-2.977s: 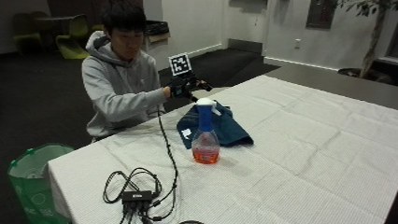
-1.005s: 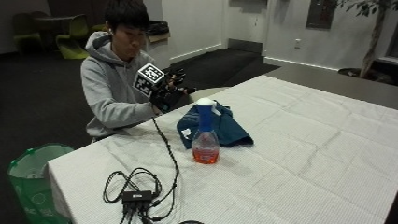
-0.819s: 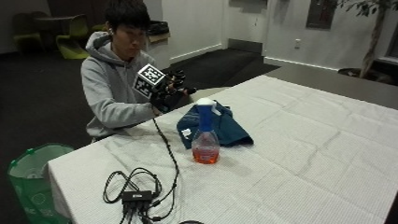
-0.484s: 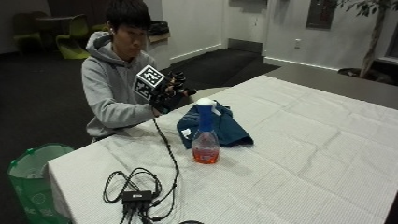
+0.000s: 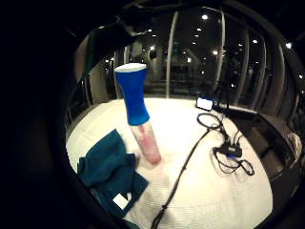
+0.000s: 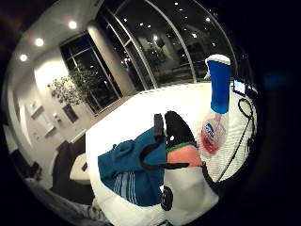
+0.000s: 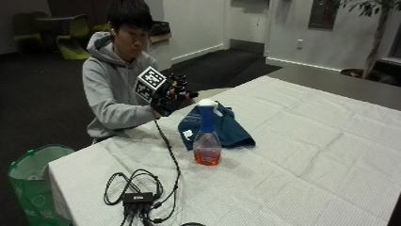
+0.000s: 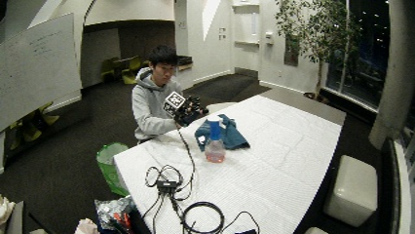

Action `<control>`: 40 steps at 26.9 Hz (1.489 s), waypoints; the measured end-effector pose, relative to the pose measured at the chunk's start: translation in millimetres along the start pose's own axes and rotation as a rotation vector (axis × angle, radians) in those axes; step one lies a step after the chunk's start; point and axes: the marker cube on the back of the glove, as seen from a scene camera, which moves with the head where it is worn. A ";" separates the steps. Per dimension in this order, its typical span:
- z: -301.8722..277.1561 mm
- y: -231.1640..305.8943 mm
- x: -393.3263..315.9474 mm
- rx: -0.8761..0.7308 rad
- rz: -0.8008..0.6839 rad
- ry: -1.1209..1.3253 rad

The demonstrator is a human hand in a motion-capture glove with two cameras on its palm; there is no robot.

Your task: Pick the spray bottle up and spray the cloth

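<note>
Hand above table edge, unladen

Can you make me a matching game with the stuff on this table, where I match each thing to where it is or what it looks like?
Things:
1. spray bottle
2. cloth
3. gloved right hand
4. green bin

Descriptions:
A. on the floor beside the table
B. standing upright, blue top, orange liquid inside
C. raised above the table, holding nothing
D. dark teal, lying crumpled behind the bottle

Pairs: 1-B, 2-D, 3-C, 4-A
</note>
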 end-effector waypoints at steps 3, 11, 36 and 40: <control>0.8 -2.1 3.0 0.001 0.008 -0.004; 10.7 -11.2 18.4 -0.031 0.026 0.006; 51.6 -16.4 56.2 -0.108 0.281 -0.149; 58.7 -17.1 61.5 -0.128 0.344 -0.191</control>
